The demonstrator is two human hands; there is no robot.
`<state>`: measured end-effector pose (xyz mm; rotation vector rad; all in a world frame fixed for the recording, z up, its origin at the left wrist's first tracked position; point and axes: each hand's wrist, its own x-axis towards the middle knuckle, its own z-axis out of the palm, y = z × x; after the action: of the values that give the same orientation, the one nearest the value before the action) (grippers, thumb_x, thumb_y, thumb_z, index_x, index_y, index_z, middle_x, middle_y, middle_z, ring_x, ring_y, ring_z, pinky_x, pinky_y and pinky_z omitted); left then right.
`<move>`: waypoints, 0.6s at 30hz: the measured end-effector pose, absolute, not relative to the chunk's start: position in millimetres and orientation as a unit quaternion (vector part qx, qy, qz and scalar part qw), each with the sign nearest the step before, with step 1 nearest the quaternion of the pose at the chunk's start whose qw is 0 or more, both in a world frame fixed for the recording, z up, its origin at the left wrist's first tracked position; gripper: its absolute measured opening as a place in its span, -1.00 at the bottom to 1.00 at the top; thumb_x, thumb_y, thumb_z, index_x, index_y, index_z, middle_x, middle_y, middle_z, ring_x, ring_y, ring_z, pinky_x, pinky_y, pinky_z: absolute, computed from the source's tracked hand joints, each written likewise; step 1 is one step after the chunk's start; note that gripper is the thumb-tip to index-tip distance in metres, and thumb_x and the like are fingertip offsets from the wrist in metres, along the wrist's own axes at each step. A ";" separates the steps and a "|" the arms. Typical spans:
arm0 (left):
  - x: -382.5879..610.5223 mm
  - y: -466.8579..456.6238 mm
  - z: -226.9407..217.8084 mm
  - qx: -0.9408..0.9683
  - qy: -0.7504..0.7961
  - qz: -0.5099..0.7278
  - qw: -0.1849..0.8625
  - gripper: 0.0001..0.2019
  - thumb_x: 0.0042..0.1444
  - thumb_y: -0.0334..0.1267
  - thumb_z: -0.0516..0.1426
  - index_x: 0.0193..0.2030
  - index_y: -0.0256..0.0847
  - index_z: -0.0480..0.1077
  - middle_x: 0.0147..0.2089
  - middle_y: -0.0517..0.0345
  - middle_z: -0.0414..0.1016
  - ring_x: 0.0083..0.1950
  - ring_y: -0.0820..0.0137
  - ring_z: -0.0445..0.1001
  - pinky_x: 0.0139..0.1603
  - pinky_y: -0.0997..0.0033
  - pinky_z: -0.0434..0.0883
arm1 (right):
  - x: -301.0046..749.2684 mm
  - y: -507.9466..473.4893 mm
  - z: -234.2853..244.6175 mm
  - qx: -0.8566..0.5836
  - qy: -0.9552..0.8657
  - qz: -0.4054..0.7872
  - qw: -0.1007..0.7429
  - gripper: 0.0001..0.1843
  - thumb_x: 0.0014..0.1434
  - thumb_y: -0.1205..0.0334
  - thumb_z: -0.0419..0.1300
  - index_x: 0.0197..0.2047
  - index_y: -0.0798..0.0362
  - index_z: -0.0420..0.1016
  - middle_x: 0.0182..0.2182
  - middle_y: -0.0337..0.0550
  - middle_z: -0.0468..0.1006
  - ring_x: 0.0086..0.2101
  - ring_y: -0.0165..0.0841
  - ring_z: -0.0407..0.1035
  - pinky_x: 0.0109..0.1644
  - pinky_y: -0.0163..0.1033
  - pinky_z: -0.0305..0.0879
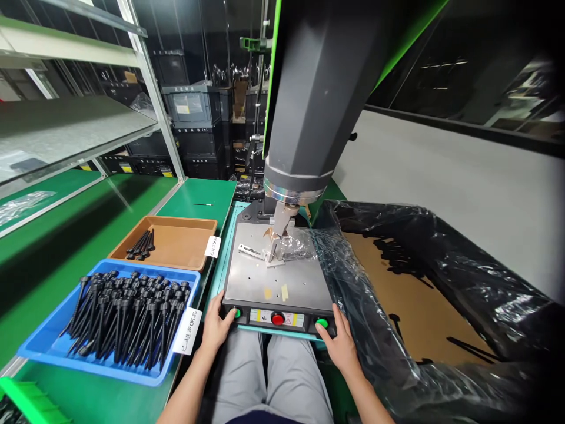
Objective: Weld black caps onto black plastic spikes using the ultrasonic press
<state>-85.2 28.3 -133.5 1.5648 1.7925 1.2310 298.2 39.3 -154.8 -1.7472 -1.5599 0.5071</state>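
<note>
My left hand [217,323] rests at the front left corner of the machine base [247,288], its thumb on the left green button [237,312]. At the right corner, my right hand [341,343] has its thumb at the right green button [322,323], with fingers stretched along the side. A red button [278,318] sits between them. Above the metal plate, a grey machine head [304,112] carries a narrow metal tool [279,227], its tip down at a small white fixture [274,263]. Clear plastic film [300,244] hides part of that spot.
On the left, a blue tray [145,380] holds many black screw-like parts [128,312]; a brown tray [180,238] behind it holds several more. A carton lined with black plastic [379,338] stands right, with black parts inside. Shelving [154,88] and stacked crates [194,106] stand behind.
</note>
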 end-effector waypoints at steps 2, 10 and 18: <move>-85.1 28.5 -133.2 0.568 0.654 0.446 0.227 -0.39 0.15 -0.07 0.15 0.31 -0.20 0.18 0.24 -0.15 0.30 0.26 0.15 0.30 0.29 -0.02 0.24 | 297.4 39.9 -156.1 -0.678 -0.603 0.193 0.373 -0.13 0.15 -0.21 0.08 0.41 0.03 -0.01 0.31 0.07 0.12 0.28 -0.02 0.05 0.32 0.09 0.06; -71.1 31.5 -104.0 0.554 0.679 0.462 0.137 -0.51 0.12 -0.12 0.17 0.18 -0.22 0.34 0.18 -0.15 0.36 0.23 0.07 0.33 0.25 -0.08 0.27 | 299.5 40.4 -156.6 -0.671 -0.601 0.199 0.386 -0.14 0.14 -0.20 0.10 0.39 0.05 0.05 0.30 0.08 0.15 0.26 -0.03 0.10 0.31 0.08 0.08; -13.8 78.7 -35.4 0.596 0.546 0.536 0.243 -0.68 0.17 -0.22 0.12 0.07 -0.14 0.40 0.12 -0.05 0.42 0.13 0.23 0.41 0.10 0.17 0.40 | 304.6 56.5 -143.3 -0.669 -0.552 0.184 0.462 -0.41 0.16 -0.19 0.08 0.05 0.08 0.50 0.07 0.11 0.45 0.08 -0.04 0.34 0.20 0.09 0.23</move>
<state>-13.8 78.7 -35.4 1.6294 1.4925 1.4647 304.6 56.5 -143.3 -1.6463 -1.3569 0.4535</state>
